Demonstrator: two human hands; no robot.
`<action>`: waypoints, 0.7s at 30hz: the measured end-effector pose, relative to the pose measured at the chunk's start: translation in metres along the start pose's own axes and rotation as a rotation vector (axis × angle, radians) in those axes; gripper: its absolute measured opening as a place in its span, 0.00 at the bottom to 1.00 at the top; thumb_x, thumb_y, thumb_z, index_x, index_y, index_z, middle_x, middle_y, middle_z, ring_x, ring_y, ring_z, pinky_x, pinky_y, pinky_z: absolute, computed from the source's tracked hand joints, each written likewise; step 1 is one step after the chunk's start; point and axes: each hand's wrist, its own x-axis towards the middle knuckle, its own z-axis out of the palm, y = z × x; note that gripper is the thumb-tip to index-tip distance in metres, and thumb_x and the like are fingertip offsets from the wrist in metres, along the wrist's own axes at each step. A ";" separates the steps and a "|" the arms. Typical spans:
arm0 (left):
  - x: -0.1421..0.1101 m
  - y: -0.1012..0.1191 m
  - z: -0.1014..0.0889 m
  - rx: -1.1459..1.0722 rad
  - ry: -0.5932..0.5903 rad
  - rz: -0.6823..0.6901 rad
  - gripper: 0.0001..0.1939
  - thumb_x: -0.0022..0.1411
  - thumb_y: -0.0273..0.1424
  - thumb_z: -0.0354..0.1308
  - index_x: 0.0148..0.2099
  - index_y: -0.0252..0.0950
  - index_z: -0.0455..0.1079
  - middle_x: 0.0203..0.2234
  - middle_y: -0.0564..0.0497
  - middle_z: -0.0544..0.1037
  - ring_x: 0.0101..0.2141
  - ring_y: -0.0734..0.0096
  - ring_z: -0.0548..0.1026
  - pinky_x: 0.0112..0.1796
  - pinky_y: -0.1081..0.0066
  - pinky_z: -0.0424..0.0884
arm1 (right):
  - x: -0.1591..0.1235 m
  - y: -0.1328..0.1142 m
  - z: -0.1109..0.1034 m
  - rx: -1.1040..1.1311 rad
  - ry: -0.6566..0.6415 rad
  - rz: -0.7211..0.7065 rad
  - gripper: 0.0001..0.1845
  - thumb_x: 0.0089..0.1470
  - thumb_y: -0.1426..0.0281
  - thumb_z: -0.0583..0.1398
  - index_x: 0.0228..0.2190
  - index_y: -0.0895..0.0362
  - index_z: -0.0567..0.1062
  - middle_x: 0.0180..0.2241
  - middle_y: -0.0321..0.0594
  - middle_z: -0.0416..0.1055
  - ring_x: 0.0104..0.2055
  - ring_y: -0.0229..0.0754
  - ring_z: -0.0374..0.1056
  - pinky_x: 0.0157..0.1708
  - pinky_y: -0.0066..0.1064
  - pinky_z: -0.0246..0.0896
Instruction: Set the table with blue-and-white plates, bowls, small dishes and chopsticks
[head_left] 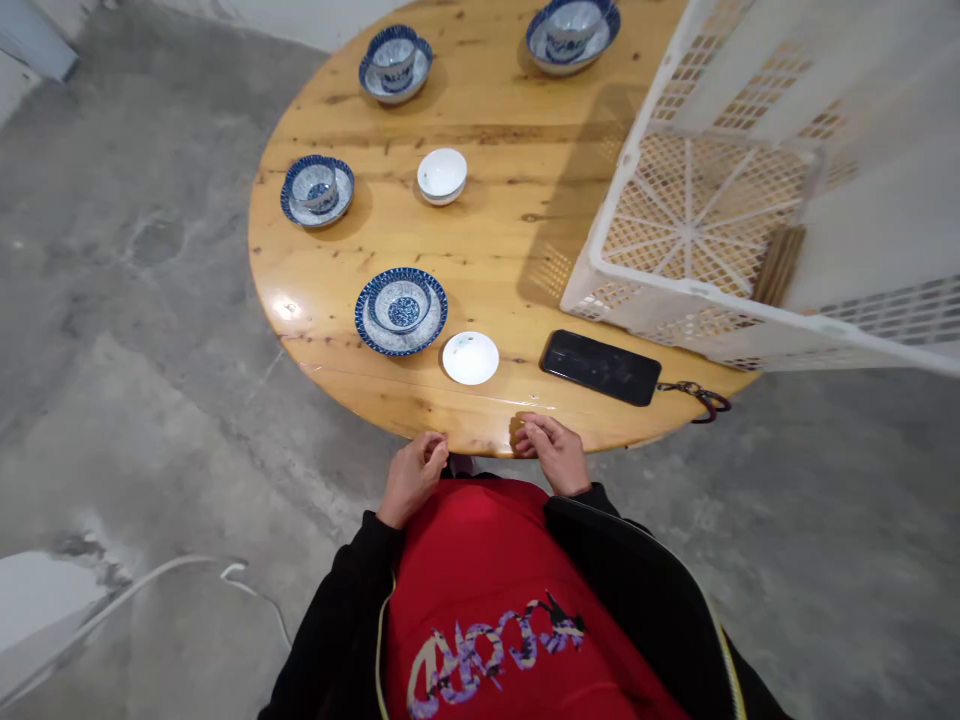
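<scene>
At the near edge of the round wooden table (510, 390), my left hand (415, 475) rests with its fingers curled in; nothing shows in it. My right hand (553, 450) is just over the edge, fingers loosely bent and apart, holding nothing. A small white dish (471, 358) lies in front of both hands, touching neither. Left of it sits a blue-and-white bowl (403, 305) on a patterned plate (401, 342). A black phone (600, 367) with a dark red strap (712, 403) lies beyond my right hand.
A large white plastic crate (690, 290) fills the table's right side, a bundle of brown sticks (780, 265) inside. Farther back stand white bowls (442, 177) and more bowl-and-plate sets (319, 190), (395, 65), (574, 35). A white cable (150, 575) lies on the floor.
</scene>
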 end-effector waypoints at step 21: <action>-0.037 -0.042 -0.050 -0.096 0.162 0.029 0.14 0.64 0.40 0.49 0.41 0.38 0.71 0.31 0.51 0.80 0.31 0.68 0.80 0.35 0.71 0.72 | -0.013 0.003 0.066 -0.055 -0.112 -0.058 0.29 0.39 0.46 0.65 0.33 0.57 0.77 0.25 0.42 0.76 0.21 0.43 0.70 0.21 0.35 0.67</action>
